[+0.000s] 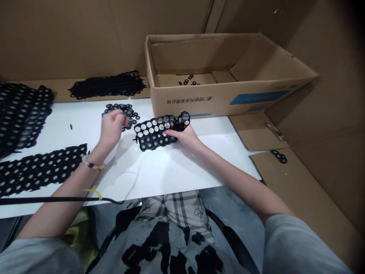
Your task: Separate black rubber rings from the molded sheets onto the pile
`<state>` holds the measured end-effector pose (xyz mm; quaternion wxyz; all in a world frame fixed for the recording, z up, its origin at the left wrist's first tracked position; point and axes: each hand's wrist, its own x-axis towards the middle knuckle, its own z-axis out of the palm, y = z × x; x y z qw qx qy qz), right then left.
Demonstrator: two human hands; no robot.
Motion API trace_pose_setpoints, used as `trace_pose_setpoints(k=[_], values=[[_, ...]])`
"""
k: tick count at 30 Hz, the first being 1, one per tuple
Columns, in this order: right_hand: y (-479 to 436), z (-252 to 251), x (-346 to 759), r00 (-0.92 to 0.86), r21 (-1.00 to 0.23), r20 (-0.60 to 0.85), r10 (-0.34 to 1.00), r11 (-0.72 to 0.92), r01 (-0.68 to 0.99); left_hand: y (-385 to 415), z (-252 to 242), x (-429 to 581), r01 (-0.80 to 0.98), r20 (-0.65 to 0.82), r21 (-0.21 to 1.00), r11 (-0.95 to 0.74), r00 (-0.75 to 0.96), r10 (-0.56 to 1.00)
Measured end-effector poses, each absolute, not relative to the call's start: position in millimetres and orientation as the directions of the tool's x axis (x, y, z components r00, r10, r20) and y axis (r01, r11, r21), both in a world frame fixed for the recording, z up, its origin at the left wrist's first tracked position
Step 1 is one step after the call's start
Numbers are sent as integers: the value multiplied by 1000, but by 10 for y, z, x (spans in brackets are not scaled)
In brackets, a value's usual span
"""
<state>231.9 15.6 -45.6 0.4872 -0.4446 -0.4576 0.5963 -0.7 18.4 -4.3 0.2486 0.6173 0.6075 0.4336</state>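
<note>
A black sheet with rows of round holes [155, 137] is held at its right end by my right hand [186, 137], above the white table. Bunched black rings stick up past the fingers of that hand. My left hand [112, 127] is closed, its fingers curled in, just in front of a pile of small black rings [116, 107]. What its fingertips grip, if anything, is too small to make out. Another perforated black sheet [42, 169] lies flat on the table at the left, beside my left forearm.
An open cardboard box [194, 97] with a few black pieces inside stands at the back right. Stacked black sheets [107, 86] lie at the back, more [23, 114] at far left. A black rod [57, 199] crosses the front left edge. Black rings [278, 156] lie on cardboard at right.
</note>
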Motion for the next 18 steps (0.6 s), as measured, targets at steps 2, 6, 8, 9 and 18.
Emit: trace_pose_setpoints(k=[2, 6, 8, 9, 18], values=[[166, -476, 2322, -156, -973, -85, 984, -116, -200, 277, -37, -133, 646, 301, 753, -122, -174, 938], [140, -503, 2292, -187, -956, -142, 972, -184, -230, 355, -163, -255, 898, 318, 431, -85, -63, 946], [123, -490, 2285, -204, -953, -139, 969, -187, -237, 374, -240, -274, 930, 318, 360, -79, -42, 947], [117, -479, 2284, -213, -953, -134, 968, -185, -241, 380, -263, -278, 935, 328, 346, -76, -44, 944], [148, -534, 2246, -259, -958, -184, 948, -232, -167, 135, -102, 45, 772, 298, 458, -440, 334, 894]])
